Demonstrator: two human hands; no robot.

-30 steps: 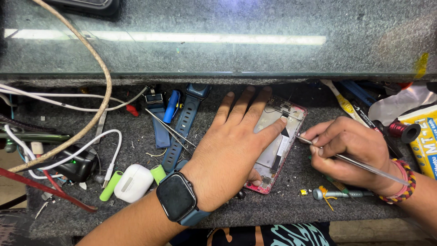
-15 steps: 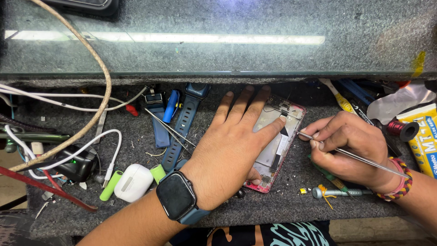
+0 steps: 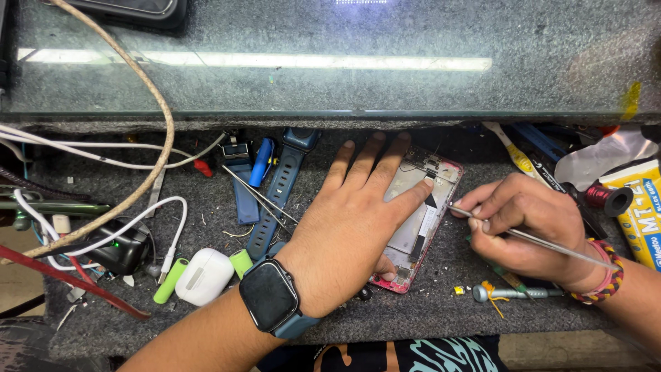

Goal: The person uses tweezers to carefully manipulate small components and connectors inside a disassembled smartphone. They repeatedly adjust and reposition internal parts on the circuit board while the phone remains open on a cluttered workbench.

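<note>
An opened phone with a pink frame [image 3: 420,220] lies face down on the grey felt bench, its insides showing. My left hand [image 3: 354,220] rests flat on it, fingers spread, the index finger pressing near the middle; a dark smartwatch [image 3: 270,297] sits on that wrist. My right hand [image 3: 527,224] is just right of the phone and pinches a thin metal tool [image 3: 530,238], its tip touching the phone's right edge. A braided red and yellow bracelet [image 3: 606,279] circles my right wrist.
A blue watch strap [image 3: 279,186], tweezers [image 3: 258,196], a white earbud case [image 3: 203,275] and green cylinders lie left of the phone. White cables and a black charger [image 3: 120,248] crowd the far left. A screwdriver [image 3: 513,293], red wire spool [image 3: 609,200] and yellow glue tube [image 3: 640,213] sit right. A glass shelf [image 3: 330,76] overhangs behind.
My right hand and the metal tool shifted slightly left, its tip moving against the phone's right edge. My left hand stays pressed on the phone.
</note>
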